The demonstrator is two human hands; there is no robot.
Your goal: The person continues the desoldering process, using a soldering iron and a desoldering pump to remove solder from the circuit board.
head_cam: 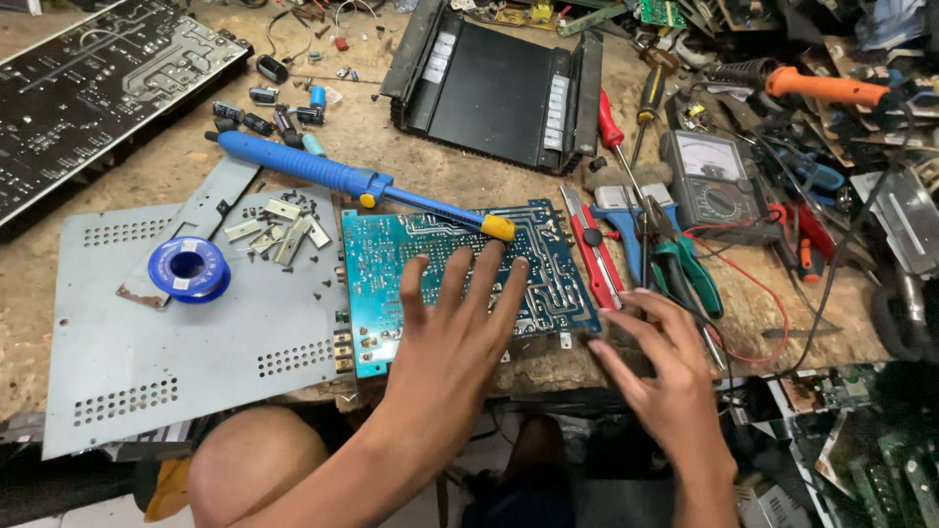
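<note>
A blue-green circuit board point(391, 264) lies solder side up at the front edge of the worn wooden bench. My left hand point(455, 332) rests flat on it with fingers spread, holding nothing. My right hand point(660, 362) hovers open just right of the board's corner, fingers apart, near the green-handled pliers point(690, 274). A blue desoldering pump point(333, 178) with a yellow tip lies across the board's top edge.
A grey perforated metal cover point(127, 342) with a blue solder spool point(188, 268) and small brackets sits at left. A black heatsink chassis point(494, 83) stands behind. Screwdrivers, cutters, an analog multimeter point(714, 186) and an orange soldering iron point(827, 88) crowd the right.
</note>
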